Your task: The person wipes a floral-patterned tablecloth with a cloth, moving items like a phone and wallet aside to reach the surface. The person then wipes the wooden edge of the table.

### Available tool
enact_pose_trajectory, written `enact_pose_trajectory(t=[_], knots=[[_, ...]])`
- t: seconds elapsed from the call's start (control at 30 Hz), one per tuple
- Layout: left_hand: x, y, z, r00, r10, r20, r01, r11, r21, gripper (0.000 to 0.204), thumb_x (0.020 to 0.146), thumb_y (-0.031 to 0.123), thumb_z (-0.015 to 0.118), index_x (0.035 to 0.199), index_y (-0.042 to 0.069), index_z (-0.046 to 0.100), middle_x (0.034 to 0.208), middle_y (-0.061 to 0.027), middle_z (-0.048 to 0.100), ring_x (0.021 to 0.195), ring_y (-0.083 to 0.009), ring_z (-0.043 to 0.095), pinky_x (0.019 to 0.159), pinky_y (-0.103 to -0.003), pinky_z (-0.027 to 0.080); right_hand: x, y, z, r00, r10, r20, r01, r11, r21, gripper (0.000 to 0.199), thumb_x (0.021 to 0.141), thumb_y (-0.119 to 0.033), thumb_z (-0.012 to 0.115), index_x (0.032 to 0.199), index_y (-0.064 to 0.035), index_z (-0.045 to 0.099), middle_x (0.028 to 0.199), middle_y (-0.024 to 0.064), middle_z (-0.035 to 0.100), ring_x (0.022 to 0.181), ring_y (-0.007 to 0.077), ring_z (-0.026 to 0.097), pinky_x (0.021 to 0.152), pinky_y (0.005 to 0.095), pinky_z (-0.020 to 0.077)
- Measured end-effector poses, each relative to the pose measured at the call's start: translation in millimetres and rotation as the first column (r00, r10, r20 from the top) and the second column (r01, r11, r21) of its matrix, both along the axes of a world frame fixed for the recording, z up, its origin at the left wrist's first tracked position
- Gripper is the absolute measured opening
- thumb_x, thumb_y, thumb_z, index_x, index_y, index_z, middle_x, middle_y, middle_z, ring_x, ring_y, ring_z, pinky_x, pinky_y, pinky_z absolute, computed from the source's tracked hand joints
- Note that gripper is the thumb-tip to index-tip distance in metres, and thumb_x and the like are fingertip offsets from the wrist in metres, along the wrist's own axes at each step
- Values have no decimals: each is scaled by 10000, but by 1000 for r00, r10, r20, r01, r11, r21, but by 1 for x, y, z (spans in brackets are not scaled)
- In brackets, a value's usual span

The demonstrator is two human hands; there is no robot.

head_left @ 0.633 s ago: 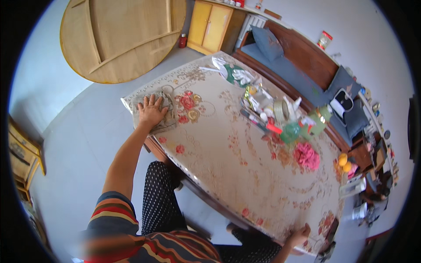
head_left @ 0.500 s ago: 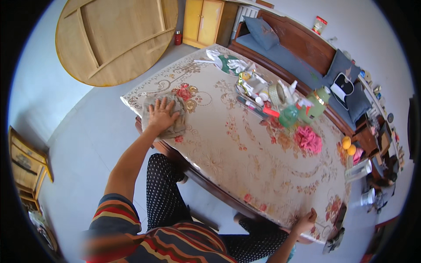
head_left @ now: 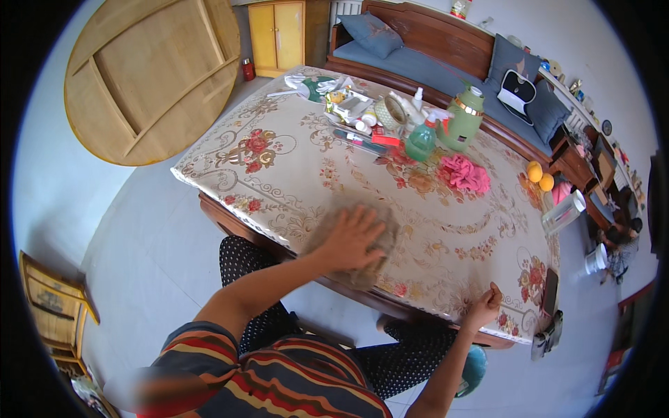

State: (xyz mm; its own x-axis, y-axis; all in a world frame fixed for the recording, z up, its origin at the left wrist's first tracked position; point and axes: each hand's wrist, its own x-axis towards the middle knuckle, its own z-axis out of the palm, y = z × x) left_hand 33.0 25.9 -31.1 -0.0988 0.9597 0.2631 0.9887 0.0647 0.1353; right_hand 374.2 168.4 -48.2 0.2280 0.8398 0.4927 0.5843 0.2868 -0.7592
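My left hand [head_left: 350,240] lies flat with spread fingers on a grey-brown cloth [head_left: 387,226], near the table's front edge. Blur softens the cloth's outline. Under it is a cream tablecloth [head_left: 279,167] printed with red flowers and scrollwork. At the near right edge, my right hand [head_left: 483,311] is curled into a loose fist by the tablecloth, and no object shows in it. Farther back lies a crumpled pink cloth [head_left: 464,174], beside a green spray bottle [head_left: 421,141] and a green thermos jug [head_left: 462,118].
A tray [head_left: 359,141] of small items and white gloves [head_left: 327,85] are at the table's back. Two orange fruits [head_left: 539,177] and a clear container [head_left: 563,212] stand at the right. A dark phone-like slab [head_left: 550,291] lies on the right edge. A teal bin [head_left: 474,370] is below.
My left hand has swept the cloth from the table's left corner rightward to the front middle. My right hand stays curled at the right edge. The view has shifted.
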Motion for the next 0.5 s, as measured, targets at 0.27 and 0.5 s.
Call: enact_pose_trajectory(t=[0.27, 0.5], knots=[[127, 56, 9, 923, -354, 153, 366, 929, -59, 669, 901, 536, 458, 1418, 119, 388, 1514, -181, 244, 1405, -417, 148, 1094, -622, 104, 0, 2, -8, 994, 16, -112, -10, 998, 55, 194, 921, -89, 487, 1002, 16, 629, 975, 143, 670, 815, 265, 613, 752, 359, 478], [116, 85, 7, 885, -409, 221, 433, 898, -71, 595, 899, 484, 485, 1397, 164, 422, 1520, -130, 252, 1411, -363, 175, 1092, -610, 131, 5, 1, -4, 999, -22, -37, 24, 999, 47, 208, 916, -104, 490, 997, 23, 633, 936, 140, 669, 779, 246, 598, 718, 350, 471]])
